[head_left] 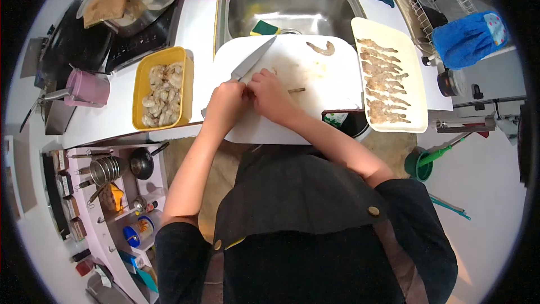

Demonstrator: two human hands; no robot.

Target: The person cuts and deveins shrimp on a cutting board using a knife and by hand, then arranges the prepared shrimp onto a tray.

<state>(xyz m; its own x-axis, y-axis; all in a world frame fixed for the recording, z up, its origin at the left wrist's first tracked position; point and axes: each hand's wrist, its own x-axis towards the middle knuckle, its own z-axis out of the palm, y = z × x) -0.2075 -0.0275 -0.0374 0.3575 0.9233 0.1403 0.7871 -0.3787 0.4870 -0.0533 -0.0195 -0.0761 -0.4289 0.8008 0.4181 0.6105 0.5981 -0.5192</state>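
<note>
My left hand (pixel 226 103) and my right hand (pixel 269 95) meet, fingers closed, over the white cutting board (pixel 337 93). Whatever they pinch between them is hidden by the fingers. A knife (pixel 254 59) lies slanted on the board, its blade pointing toward the sink; its handle runs beneath or behind my left hand. One shrimp (pixel 321 49) rests curled near the board's far edge. Right of my right hand is a small brown strip (pixel 296 90), too small to identify. Wet brownish smears mark the board's surface.
Left of the board, a yellow container (pixel 189 87) holds pale shrimp. A cream tray (pixel 418 95) on the right bears shrimp in a row. The steel sink (pixel 337 14) with a sponge (pixel 264 28) lies behind. Below the counter's front edge is a dark bin (pixel 360 125).
</note>
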